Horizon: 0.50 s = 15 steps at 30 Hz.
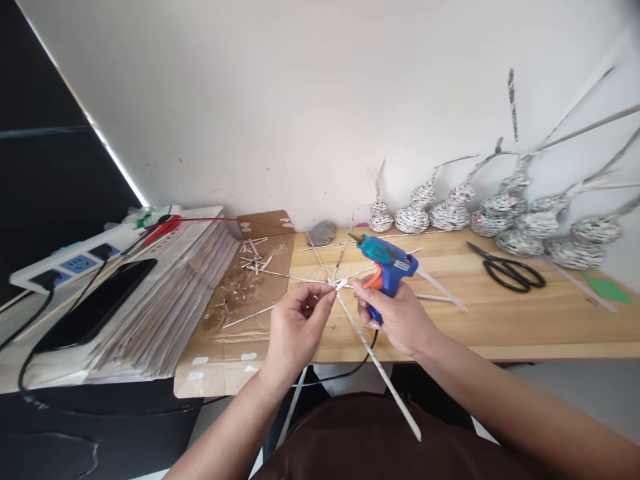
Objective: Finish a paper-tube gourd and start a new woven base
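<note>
My left hand [303, 319] pinches the crossing point of several thin rolled newspaper sticks [367, 347], which fan out like a star over the table. One stick slants down past the front edge toward my lap. In my right hand [395, 313] is a blue glue gun [387, 257] with an orange trigger. Its nozzle points up and to the left, above the crossed sticks and apart from them. The black cord runs down from the handle below the table edge.
Black scissors [515, 275] lie on the right of the wooden table [450, 327]. Woven paper gourd shapes [450, 212] line the wall. On the left are cardboard [220, 373] with paper scraps, a newspaper stack [165, 320], a phone [100, 303] and a power strip [75, 263].
</note>
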Each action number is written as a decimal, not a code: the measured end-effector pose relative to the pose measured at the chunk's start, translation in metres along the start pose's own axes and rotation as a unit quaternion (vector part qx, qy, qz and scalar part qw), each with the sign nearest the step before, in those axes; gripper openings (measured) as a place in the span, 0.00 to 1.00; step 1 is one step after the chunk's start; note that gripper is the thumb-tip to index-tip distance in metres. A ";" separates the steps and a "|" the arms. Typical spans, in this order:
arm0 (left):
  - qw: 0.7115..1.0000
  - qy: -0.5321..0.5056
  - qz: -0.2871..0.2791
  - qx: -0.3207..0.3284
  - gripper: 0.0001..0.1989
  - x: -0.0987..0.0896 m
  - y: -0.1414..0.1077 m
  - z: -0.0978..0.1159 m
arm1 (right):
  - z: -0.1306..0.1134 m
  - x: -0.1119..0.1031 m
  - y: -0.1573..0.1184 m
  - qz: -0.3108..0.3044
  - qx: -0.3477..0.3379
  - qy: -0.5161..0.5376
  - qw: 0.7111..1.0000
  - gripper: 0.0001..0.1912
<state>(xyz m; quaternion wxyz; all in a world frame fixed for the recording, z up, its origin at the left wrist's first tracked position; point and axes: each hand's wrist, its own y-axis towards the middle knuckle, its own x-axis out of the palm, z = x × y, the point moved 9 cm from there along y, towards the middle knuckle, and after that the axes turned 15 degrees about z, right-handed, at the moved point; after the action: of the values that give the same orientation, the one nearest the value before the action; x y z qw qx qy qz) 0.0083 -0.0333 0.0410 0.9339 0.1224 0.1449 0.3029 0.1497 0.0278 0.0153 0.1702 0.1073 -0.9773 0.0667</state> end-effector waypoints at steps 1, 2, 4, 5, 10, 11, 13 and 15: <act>1.000 -0.004 -0.004 -0.004 0.12 0.001 0.000 0.000 | 0.000 0.002 0.000 -0.001 0.001 0.001 1.000 0.14; 1.000 -0.007 -0.008 -0.008 0.12 0.002 -0.001 0.000 | 0.000 0.004 0.001 -0.002 0.001 0.003 1.000 0.13; 1.000 -0.015 -0.012 -0.011 0.12 0.004 -0.001 0.000 | 0.000 0.006 0.001 -0.002 0.000 0.015 1.000 0.13; 1.000 -0.021 -0.012 -0.012 0.12 0.005 -0.001 -0.001 | 0.000 0.007 0.001 -0.001 0.000 0.023 1.000 0.13; 0.999 -0.038 -0.001 -0.011 0.11 0.004 0.000 -0.002 | 0.001 0.010 0.001 0.001 0.005 0.049 0.999 0.12; 0.999 -0.039 0.001 -0.012 0.11 0.004 0.000 -0.003 | 0.001 0.010 0.001 0.002 0.007 0.051 0.999 0.12; 0.999 -0.043 0.003 -0.014 0.11 0.003 0.001 -0.003 | 0.002 0.011 0.001 0.006 0.012 0.055 0.998 0.12; 0.999 -0.047 0.002 -0.016 0.11 0.004 0.000 -0.003 | 0.002 0.011 0.001 0.007 0.013 0.061 0.998 0.12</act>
<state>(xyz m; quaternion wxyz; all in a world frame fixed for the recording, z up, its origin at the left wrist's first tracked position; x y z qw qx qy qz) 0.0099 -0.0303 0.0375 0.9408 0.1219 0.0956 0.3015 0.1387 0.0261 0.0175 0.2272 0.0980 -0.9650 0.0872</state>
